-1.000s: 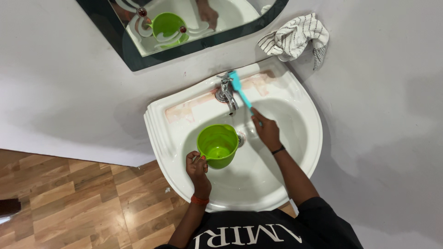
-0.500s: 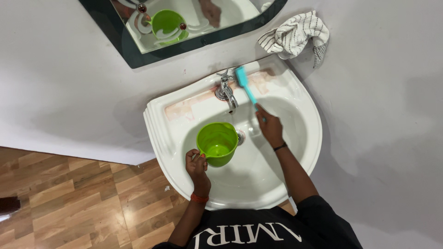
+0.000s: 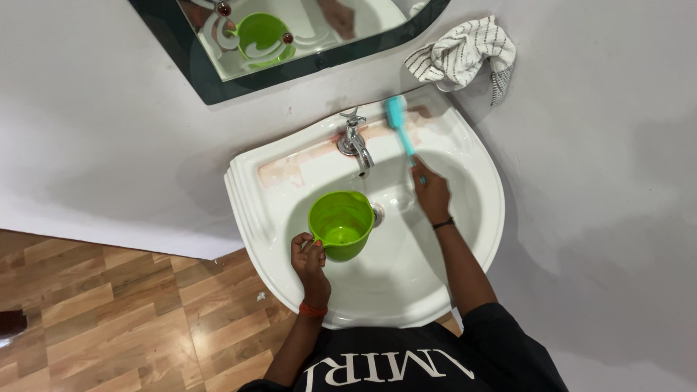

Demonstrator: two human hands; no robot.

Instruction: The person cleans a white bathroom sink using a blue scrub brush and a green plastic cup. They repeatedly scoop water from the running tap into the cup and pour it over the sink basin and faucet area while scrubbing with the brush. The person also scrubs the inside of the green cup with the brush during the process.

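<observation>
The left hand (image 3: 311, 263) grips the handle of a green jug (image 3: 341, 223) held in the middle of the white sink (image 3: 475, 239), under the tap (image 3: 356, 143). The right hand (image 3: 433, 194) is closed around a blue brush (image 3: 399, 123); its head touches the sink's back edge. A striped towel (image 3: 462, 56) hangs past the far right corner.
</observation>
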